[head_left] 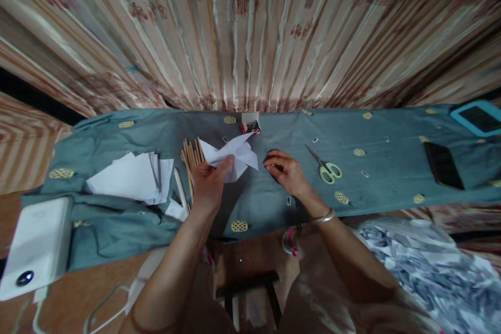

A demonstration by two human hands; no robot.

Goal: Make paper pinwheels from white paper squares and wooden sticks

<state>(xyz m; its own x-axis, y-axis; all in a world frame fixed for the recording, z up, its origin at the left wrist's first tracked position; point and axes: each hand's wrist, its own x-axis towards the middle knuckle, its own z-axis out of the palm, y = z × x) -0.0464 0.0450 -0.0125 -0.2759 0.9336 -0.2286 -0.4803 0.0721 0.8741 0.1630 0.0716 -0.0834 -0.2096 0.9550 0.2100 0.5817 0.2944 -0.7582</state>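
Note:
A folded white paper pinwheel (pixel 245 155) is pinched between the thumb and fingers of my left hand (pixel 210 182), above the green cloth. To its right, my right hand (pixel 287 171) has thumb and fingertips pressed together; what they hold, if anything, is too small to name. Behind the pinwheel stands a small open box (pixel 251 123) with dark contents. Several thin wooden sticks (pixel 190 159) lie beside my left hand. Scissors (pixel 325 167) with pale green handles rest right of my right hand.
White paper sheets (pixel 129 177) are stacked at the left, near a white pen-like stick (pixel 180 188). A white power bank (pixel 37 245) with a cable is at the lower left. A black phone (pixel 443 165) and a blue-framed device (pixel 479 118) lie right. A bag of scraps (pixel 426 266) sits lower right.

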